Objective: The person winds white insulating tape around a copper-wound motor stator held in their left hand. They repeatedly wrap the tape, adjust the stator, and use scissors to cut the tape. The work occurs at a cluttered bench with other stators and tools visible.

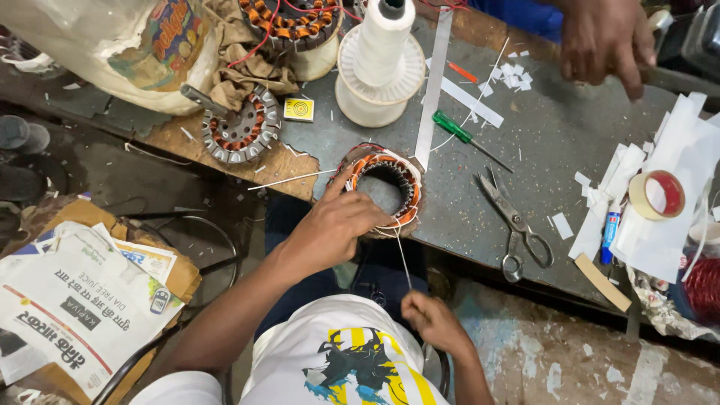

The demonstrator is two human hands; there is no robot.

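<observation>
A round motor stator (384, 184) with copper-orange windings sits at the near edge of the grey worktable (540, 142). My left hand (330, 229) grips its near left rim, fingers curled over the coil. My right hand (431, 319) is lower, close to my body, pinching a thin white thread (403, 259) that runs taut up to the stator.
Scissors (514, 225), a green screwdriver (461, 135), a large white thread spool (379, 60), tape roll (656, 193), paper strips and two more stators (240, 131) lie around. Another person's hand (604, 41) rests at the far right. Newspaper (75, 300) lies on the floor left.
</observation>
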